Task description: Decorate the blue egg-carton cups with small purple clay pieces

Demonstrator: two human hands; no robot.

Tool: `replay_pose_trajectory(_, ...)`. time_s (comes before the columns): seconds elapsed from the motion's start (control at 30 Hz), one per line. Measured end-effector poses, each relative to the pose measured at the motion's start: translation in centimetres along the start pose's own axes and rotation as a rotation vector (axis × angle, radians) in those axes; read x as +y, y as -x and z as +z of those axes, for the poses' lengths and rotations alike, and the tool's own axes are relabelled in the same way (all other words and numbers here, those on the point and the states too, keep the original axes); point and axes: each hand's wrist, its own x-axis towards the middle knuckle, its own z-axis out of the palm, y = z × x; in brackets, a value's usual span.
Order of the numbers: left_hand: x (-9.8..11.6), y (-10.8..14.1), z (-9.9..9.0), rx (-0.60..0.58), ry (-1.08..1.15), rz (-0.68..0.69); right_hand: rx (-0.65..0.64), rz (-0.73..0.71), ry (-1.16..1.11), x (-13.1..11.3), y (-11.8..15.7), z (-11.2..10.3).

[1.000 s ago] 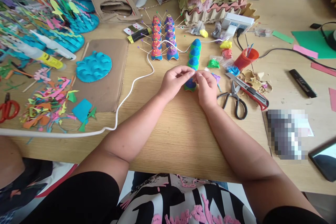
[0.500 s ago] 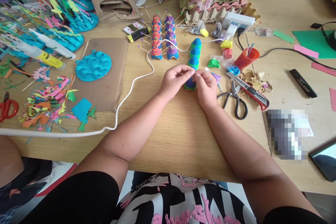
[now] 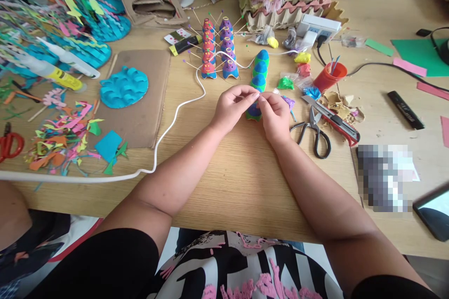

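Note:
My left hand point(image 3: 233, 106) and my right hand point(image 3: 275, 114) meet at the fingertips over the near part of a blue and green egg-carton strip point(image 3: 260, 67). Each has thumb and forefinger pinched together; whatever lies between them is too small to make out. The strip's near end shows below the fingers. Left of it stand a red and blue strip point(image 3: 209, 53) and a purple and blue strip point(image 3: 228, 53), with thin pin-like sticks poking out. Bags of green clay point(image 3: 286, 83) and blue clay point(image 3: 312, 93) lie to the right of my hands.
Scissors point(image 3: 315, 133), a red cutter point(image 3: 336, 124) and an orange cup point(image 3: 329, 78) are at the right. A white cable point(image 3: 178, 107) crosses the table. Cardboard point(image 3: 140, 126) and paper scraps point(image 3: 66, 135) lie left. Egg trays point(image 3: 287, 14) are stacked behind. Another person's leg shows lower left.

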Motion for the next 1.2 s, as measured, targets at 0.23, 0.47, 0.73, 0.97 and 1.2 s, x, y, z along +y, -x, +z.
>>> replay_pose_trajectory(0.23, 0.22, -0.05, -0.02, 0.014, -0.003, 0.011, -0.002, -0.021, -0.011, 0.45, -0.05, -0.03)
replay_pose_trajectory(0.47, 0.31, -0.07, -0.06, 0.02, -0.005, 0.007, -0.003, -0.031, -0.009, 0.57, -0.01, -0.05)
replay_pose_trajectory(0.73, 0.78, -0.09, -0.25, -0.03, 0.058, 0.025, 0.02, -0.012, -0.063, 0.47, -0.17, -0.04)
replay_pose_trajectory(0.97, 0.64, -0.06, -0.34, -0.039, 0.062, 0.093, 0.026, 0.0, -0.086, 0.8, -0.23, -0.02)
replay_pose_trajectory(1.2, 0.58, -0.02, -0.38, -0.046, 0.025, 0.092, 0.021, 0.013, -0.111, 0.47, -0.14, -0.01)
